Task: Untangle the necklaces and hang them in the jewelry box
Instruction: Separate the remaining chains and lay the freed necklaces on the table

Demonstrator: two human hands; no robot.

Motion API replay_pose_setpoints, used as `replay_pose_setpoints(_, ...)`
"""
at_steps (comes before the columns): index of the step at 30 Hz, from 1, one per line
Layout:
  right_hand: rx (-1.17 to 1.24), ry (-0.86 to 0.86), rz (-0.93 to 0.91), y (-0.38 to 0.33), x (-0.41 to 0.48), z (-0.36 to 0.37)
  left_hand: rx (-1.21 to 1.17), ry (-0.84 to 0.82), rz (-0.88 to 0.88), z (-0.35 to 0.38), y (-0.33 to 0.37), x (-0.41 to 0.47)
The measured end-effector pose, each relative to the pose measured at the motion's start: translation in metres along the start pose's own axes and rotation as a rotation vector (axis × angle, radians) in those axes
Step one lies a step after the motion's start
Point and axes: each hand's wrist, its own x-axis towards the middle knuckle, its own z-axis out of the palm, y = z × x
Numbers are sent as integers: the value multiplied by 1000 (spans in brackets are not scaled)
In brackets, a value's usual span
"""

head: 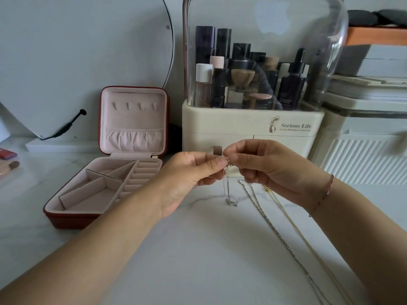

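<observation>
Step (my read): freeing or opening the top end of the thin silver necklace (227,190), held up at frame center btwn both hands. Can't tell if that spot is a clasp or a knot, too small.
How to do it well: keep the pinch light & both hands close together, let the chain hang slack so the weight doesn't tighten any snag. Tease w/ fingertips, don't yank. Keep it lifted off the other chains lower right so it doesn't re-tangle.
Left hand (189,170): center-left, palm toward cam, thumb & index fingertips (217,165) pressed together, pinching the chain's top. Other fingers loosely curled behind.
Right hand (264,170): center-right, fingers (244,172) bunched & curled in, tips meeting the left's at the same spot on the chain. Exact grip partly hidden.
Necklace pos: drops straight down from the pinch, pendant (232,203) at or just above the table (198,249); can't tell if touching.
Other chains: silver chain (275,227) & gold chain (293,221) lie side by side on the table, running to lower right, upper ends under the right hand.
Jewelry box (70,221): left of frame, open, lid upright; hooks (134,105) in lid bare, nothing hung yet.
Next need: carry up-left to a hook w/o dragging.
</observation>
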Motion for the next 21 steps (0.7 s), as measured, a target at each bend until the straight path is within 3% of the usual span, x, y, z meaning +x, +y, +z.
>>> replay_pose_setpoints(12,-344,167,-13,8,4,-5,68,90,53,2,-2,2)
replay_pose_setpoints(21,-146,145,-114,4,3,2,79,88,87,2,-1,2)
